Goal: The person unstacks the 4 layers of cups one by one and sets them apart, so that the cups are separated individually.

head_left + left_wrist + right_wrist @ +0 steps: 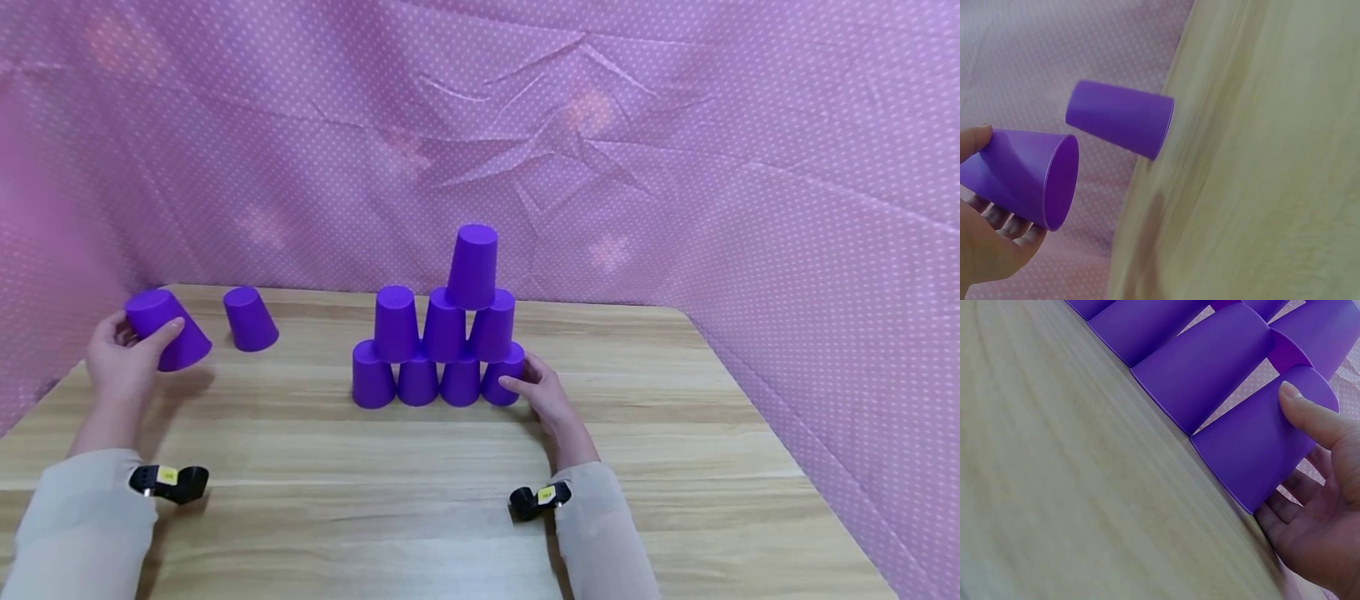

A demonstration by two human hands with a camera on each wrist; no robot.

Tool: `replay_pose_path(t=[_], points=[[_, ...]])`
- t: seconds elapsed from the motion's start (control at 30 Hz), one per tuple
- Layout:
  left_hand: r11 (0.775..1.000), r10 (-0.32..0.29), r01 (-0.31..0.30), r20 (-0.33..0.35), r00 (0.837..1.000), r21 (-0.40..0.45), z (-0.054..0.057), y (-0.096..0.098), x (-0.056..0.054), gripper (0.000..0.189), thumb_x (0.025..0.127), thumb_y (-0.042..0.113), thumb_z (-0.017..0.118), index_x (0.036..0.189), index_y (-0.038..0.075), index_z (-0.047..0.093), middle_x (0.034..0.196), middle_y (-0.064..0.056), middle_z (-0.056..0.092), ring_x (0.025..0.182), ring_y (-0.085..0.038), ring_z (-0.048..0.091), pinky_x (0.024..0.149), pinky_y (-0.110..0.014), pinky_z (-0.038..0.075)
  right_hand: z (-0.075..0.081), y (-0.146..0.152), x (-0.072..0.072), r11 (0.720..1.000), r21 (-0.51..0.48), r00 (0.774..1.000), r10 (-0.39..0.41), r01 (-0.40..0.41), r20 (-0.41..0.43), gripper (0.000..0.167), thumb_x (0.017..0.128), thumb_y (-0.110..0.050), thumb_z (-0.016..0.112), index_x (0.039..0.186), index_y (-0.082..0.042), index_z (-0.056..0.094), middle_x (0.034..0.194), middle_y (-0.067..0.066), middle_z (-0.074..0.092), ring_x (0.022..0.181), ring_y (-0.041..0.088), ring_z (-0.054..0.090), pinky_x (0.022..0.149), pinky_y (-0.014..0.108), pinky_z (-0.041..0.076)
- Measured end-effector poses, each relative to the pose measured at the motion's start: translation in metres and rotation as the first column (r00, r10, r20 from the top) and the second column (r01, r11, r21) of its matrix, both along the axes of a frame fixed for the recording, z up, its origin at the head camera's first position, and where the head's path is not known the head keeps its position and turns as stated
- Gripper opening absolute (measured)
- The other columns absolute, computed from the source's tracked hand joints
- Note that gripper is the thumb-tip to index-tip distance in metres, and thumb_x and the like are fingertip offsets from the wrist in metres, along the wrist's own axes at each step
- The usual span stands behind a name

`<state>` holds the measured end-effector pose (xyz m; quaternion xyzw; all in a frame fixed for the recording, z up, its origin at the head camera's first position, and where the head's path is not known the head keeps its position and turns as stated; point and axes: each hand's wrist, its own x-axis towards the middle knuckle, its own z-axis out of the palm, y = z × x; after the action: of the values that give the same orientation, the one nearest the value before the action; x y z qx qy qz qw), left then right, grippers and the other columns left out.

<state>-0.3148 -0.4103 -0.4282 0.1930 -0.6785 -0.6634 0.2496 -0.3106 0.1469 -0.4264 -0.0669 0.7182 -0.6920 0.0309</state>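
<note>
My left hand [120, 367] grips a purple cup [174, 335], held mouth down and tilted above the left of the table. The left wrist view shows the thumb on one side of this cup [1013, 172] and the fingers under the other. At the centre stands a stack of upside-down purple cups: several in the bottom row, three in the middle row, and one top cup [474, 268] over the right pair. My right hand [551, 402] holds the rightmost bottom cup [498, 385], its thumb [1310, 412] in front and its fingers behind and beside it.
Another upside-down purple cup [252, 323] stands alone at the back left of the wooden table [337, 500], just right of the held one. Pink dotted cloth [300, 167] hangs behind the table and along both sides.
</note>
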Motion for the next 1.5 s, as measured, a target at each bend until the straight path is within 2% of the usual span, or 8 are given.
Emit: replay_pose_path(t=[0.17, 0.47, 0.77, 0.87, 1.0, 1.27, 1.37, 1.5], points=[[0.999, 0.032, -0.033, 0.07, 0.997, 0.016, 0.016, 0.005, 0.003, 0.08, 0.062, 0.026, 0.077, 0.13, 0.023, 0.034, 0.116, 0.009, 0.043, 0.105, -0.003, 0.04, 0.088, -0.012, 0.033, 0.0, -0.001, -0.001, 1.0, 0.003, 1.0, -0.011, 0.011, -0.001, 0.054, 0.074, -0.005, 0.066, 0.124, -0.008, 0.046, 0.113, 0.012, 0.052, 0.104, 0.022, 0.047, 0.091, 0.033, 0.036], [0.981, 0.064, -0.058, -0.027, 0.998, 0.184, 0.026, 0.01, 0.002, 0.077, 0.062, 0.015, 0.078, 0.127, 0.021, 0.036, 0.116, 0.006, 0.043, 0.106, -0.004, 0.041, 0.082, -0.01, 0.035, 0.002, -0.002, -0.002, 1.0, 0.015, 1.0, -0.008, 0.008, -0.014, 0.053, 0.074, -0.006, 0.066, 0.123, -0.008, 0.045, 0.114, 0.012, 0.051, 0.105, 0.022, 0.047, 0.091, 0.033, 0.035], [0.972, 0.093, -0.109, 0.085, 0.992, 0.21, 0.07, 0.05, 0.025, 0.078, 0.067, 0.016, 0.074, 0.132, 0.018, 0.032, 0.119, 0.007, 0.041, 0.115, -0.005, 0.032, 0.099, -0.024, 0.021, 0.003, -0.001, 0.0, 1.0, 0.002, 1.0, 0.001, -0.001, -0.006, 0.055, 0.074, -0.005, 0.066, 0.124, -0.008, 0.045, 0.116, 0.013, 0.05, 0.107, 0.023, 0.045, 0.093, 0.035, 0.034], [0.975, 0.093, -0.105, 0.068, 0.993, 0.195, 0.038, 0.012, -0.001, 0.082, 0.061, 0.02, 0.078, 0.13, 0.023, 0.034, 0.125, 0.007, 0.038, 0.116, -0.005, 0.031, 0.098, -0.022, 0.022, 0.005, -0.001, 0.001, 1.0, -0.001, 1.0, 0.016, -0.016, -0.003, 0.055, 0.074, -0.005, 0.066, 0.125, -0.006, 0.043, 0.118, 0.015, 0.049, 0.108, 0.024, 0.044, 0.093, 0.035, 0.033], [0.978, 0.096, -0.103, 0.05, 0.994, 0.182, 0.013, -0.019, -0.017, 0.086, 0.055, 0.024, 0.081, 0.128, 0.027, 0.036, 0.124, 0.008, 0.039, 0.115, -0.005, 0.033, 0.097, -0.022, 0.024, 0.003, -0.002, 0.0, 1.0, 0.005, 1.0, 0.006, -0.006, 0.002, 0.056, 0.074, -0.006, 0.066, 0.125, -0.007, 0.043, 0.117, 0.013, 0.049, 0.108, 0.023, 0.044, 0.093, 0.034, 0.033], [0.975, 0.148, -0.166, 0.126, 0.981, 0.147, 0.054, 0.027, 0.01, 0.078, 0.064, 0.017, 0.077, 0.13, 0.022, 0.035, 0.129, 0.005, 0.037, 0.115, -0.004, 0.032, 0.097, -0.021, 0.022, 0.009, -0.003, 0.004, 1.0, 0.007, 1.0, 0.011, -0.011, 0.012, 0.056, 0.075, -0.003, 0.064, 0.126, -0.004, 0.041, 0.119, 0.016, 0.048, 0.109, 0.025, 0.043, 0.094, 0.036, 0.032], [0.974, 0.159, -0.175, 0.115, 0.981, 0.146, 0.045, 0.022, 0.004, 0.076, 0.062, 0.018, 0.078, 0.127, 0.024, 0.039, 0.125, 0.007, 0.04, 0.113, -0.003, 0.034, 0.097, -0.02, 0.022, 0.015, -0.004, 0.008, 1.0, 0.026, 1.0, 0.014, -0.015, 0.002, 0.056, 0.076, -0.003, 0.063, 0.127, -0.002, 0.039, 0.119, 0.018, 0.047, 0.109, 0.027, 0.043, 0.094, 0.037, 0.032], [0.97, 0.149, -0.157, 0.059, 0.987, 0.184, 0.016, -0.002, -0.014, 0.079, 0.055, 0.021, 0.082, 0.123, 0.027, 0.042, 0.119, 0.012, 0.043, 0.112, -0.002, 0.035, 0.094, -0.015, 0.024, 0.013, -0.004, 0.008, 1.0, 0.021, 1.0, 0.018, -0.018, 0.008, 0.057, 0.076, -0.004, 0.064, 0.127, -0.003, 0.039, 0.119, 0.017, 0.047, 0.109, 0.027, 0.043, 0.094, 0.037, 0.032]])
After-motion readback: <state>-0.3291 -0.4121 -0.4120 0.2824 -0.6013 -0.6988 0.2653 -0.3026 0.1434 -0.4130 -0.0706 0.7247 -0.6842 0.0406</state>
